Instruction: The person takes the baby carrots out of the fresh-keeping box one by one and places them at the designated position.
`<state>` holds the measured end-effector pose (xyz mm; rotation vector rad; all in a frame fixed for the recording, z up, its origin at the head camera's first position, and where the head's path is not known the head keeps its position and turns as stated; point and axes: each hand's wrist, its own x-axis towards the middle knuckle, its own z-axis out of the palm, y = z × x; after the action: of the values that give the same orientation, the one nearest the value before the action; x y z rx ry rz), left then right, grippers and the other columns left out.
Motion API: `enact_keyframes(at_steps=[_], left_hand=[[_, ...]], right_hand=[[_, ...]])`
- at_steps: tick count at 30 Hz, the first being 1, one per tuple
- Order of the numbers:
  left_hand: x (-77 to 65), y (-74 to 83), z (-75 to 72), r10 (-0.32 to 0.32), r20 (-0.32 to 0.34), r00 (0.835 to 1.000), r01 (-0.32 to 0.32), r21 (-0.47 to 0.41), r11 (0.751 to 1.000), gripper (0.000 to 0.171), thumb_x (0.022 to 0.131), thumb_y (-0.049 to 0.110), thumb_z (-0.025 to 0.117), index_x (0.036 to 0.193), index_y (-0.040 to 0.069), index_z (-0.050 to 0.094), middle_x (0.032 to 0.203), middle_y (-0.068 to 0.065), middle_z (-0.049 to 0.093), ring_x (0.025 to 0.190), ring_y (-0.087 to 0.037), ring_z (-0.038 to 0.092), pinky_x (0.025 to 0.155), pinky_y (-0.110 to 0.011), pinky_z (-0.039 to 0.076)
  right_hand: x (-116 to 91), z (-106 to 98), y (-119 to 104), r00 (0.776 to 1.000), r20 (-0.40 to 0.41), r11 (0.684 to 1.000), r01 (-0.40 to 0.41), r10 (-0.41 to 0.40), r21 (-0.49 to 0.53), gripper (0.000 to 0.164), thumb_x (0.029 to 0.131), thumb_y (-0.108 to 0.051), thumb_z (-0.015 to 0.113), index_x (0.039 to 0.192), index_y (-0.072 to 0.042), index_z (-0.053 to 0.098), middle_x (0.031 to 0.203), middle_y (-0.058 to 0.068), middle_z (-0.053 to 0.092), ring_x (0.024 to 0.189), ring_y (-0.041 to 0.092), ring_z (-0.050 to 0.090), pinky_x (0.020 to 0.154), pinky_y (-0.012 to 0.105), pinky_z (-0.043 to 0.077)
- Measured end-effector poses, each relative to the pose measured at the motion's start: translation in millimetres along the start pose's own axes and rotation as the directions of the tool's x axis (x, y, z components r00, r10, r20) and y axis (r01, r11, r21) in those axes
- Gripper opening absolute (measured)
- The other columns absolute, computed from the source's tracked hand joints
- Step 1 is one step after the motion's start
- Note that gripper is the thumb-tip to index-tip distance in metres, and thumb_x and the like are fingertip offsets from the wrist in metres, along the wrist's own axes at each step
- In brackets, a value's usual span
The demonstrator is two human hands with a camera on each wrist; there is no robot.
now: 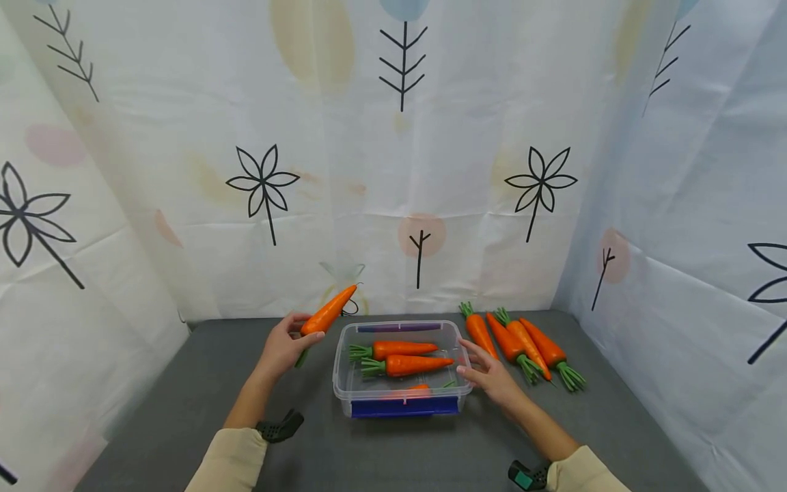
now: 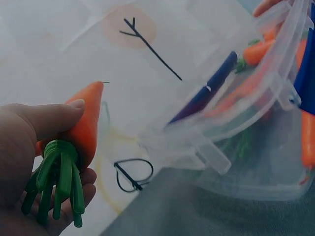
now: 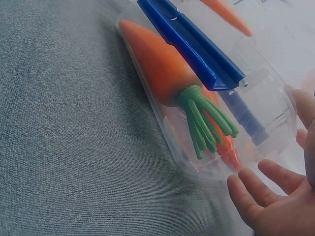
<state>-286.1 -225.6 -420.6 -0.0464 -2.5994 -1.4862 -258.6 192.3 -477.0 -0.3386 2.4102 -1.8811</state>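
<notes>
My left hand (image 1: 284, 347) grips an orange carrot (image 1: 330, 311) with green stalks, raised above the table to the left of the box. Its pointed end tilts up and right; in the left wrist view the thumb lies across the carrot (image 2: 86, 128). A clear plastic box (image 1: 402, 394) with blue clips stands in the middle, two carrots (image 1: 418, 365) lying uppermost inside and more orange showing beneath them. At the box's right side, my right hand (image 1: 494, 383) touches the rim with loosely spread fingers. Another carrot (image 3: 160, 64) shows through the box wall in the right wrist view.
Several carrots (image 1: 505, 338) lie side by side on the grey tabletop (image 1: 307, 451), right of the box. A white patterned cloth (image 1: 393, 178) hangs behind the table and along both sides.
</notes>
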Motion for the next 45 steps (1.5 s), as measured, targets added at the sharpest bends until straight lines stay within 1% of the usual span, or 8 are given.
enact_keyframes(at_steps=[7, 10, 13, 20, 24, 35, 41, 45], left_hand=[[-1.7, -27.4, 6.3, -0.041, -0.067, 0.997, 0.042, 0.013, 0.999, 0.060, 0.086, 0.035, 0.075, 0.132, 0.003, 0.052, 0.122, -0.024, 0.057, 0.105, -0.036, 0.056, 0.076, -0.040, 0.051], [-3.3, -38.3, 10.2, -0.062, -0.096, 0.993, 0.064, 0.019, 0.998, 0.060, 0.086, 0.034, 0.076, 0.132, 0.002, 0.053, 0.123, -0.025, 0.058, 0.105, -0.037, 0.056, 0.076, -0.040, 0.052], [-5.4, -46.5, 13.1, -0.074, -0.113, 0.991, 0.078, 0.033, 0.996, 0.060, 0.086, 0.033, 0.076, 0.131, 0.001, 0.053, 0.122, -0.025, 0.058, 0.103, -0.037, 0.056, 0.075, -0.040, 0.051], [-5.6, -62.2, 17.4, -0.077, -0.122, 0.990, 0.092, 0.127, 0.988, 0.057, 0.085, 0.029, 0.077, 0.128, 0.000, 0.054, 0.118, -0.026, 0.059, 0.102, -0.037, 0.055, 0.083, -0.050, 0.047], [-5.2, -71.2, 20.4, -0.071, -0.137, 0.988, 0.094, 0.169, 0.981, 0.055, 0.084, 0.025, 0.078, 0.126, 0.000, 0.055, 0.116, -0.025, 0.061, 0.102, -0.038, 0.055, 0.086, -0.053, 0.046], [-2.9, -78.4, 21.9, -0.053, -0.146, 0.988, 0.094, 0.288, 0.953, 0.055, 0.082, 0.023, 0.079, 0.125, -0.003, 0.056, 0.115, -0.026, 0.061, 0.102, -0.039, 0.055, 0.090, -0.056, 0.043], [-2.4, -78.9, 21.7, -0.058, -0.142, 0.988, 0.102, 0.321, 0.942, 0.055, 0.083, 0.026, 0.078, 0.125, -0.001, 0.056, 0.115, -0.024, 0.061, 0.102, -0.039, 0.055, 0.091, -0.056, 0.043], [-2.4, -77.9, 21.0, -0.054, -0.143, 0.988, 0.097, 0.315, 0.944, 0.055, 0.082, 0.025, 0.079, 0.125, -0.002, 0.056, 0.116, -0.025, 0.059, 0.103, -0.039, 0.054, 0.091, -0.056, 0.042]], right_hand=[[-1, -1, 0, 1.000, 0.004, 1.000, 0.019, -0.019, 0.004, 0.059, 0.096, -0.019, 0.063, 0.150, -0.015, 0.039, 0.135, 0.029, 0.048, 0.113, 0.036, 0.056, 0.088, 0.045, 0.052], [-2, -1, 0, 0.999, 0.016, 0.999, 0.035, -0.036, 0.006, 0.061, 0.096, -0.020, 0.063, 0.150, -0.013, 0.037, 0.136, 0.030, 0.046, 0.114, 0.036, 0.056, 0.087, 0.045, 0.052], [-2, -1, 1, 0.999, 0.017, 0.999, 0.030, -0.030, 0.020, 0.061, 0.095, -0.021, 0.064, 0.150, -0.014, 0.038, 0.135, 0.029, 0.047, 0.113, 0.035, 0.056, 0.087, 0.044, 0.052], [-1, 0, 1, 1.000, -0.006, 1.000, 0.005, -0.005, 0.023, 0.060, 0.094, -0.021, 0.065, 0.149, -0.015, 0.040, 0.135, 0.026, 0.050, 0.112, 0.034, 0.058, 0.086, 0.044, 0.053], [0, 1, -1, 1.000, -0.019, 1.000, -0.022, 0.023, 0.020, 0.059, 0.095, -0.019, 0.065, 0.149, -0.017, 0.041, 0.135, 0.024, 0.050, 0.112, 0.034, 0.058, 0.086, 0.045, 0.053], [1, 1, 0, 0.999, -0.030, 0.999, -0.030, 0.031, 0.014, 0.058, 0.095, -0.017, 0.065, 0.148, -0.017, 0.042, 0.134, 0.023, 0.052, 0.111, 0.033, 0.058, 0.085, 0.043, 0.053], [1, 1, 0, 0.999, -0.020, 0.999, -0.030, 0.030, 0.021, 0.058, 0.095, -0.017, 0.064, 0.149, -0.017, 0.041, 0.134, 0.023, 0.052, 0.110, 0.032, 0.059, 0.084, 0.042, 0.053], [0, 1, 0, 1.000, -0.016, 0.999, -0.022, 0.023, 0.033, 0.059, 0.095, -0.017, 0.064, 0.149, -0.016, 0.041, 0.134, 0.024, 0.052, 0.110, 0.032, 0.059, 0.084, 0.042, 0.053]])
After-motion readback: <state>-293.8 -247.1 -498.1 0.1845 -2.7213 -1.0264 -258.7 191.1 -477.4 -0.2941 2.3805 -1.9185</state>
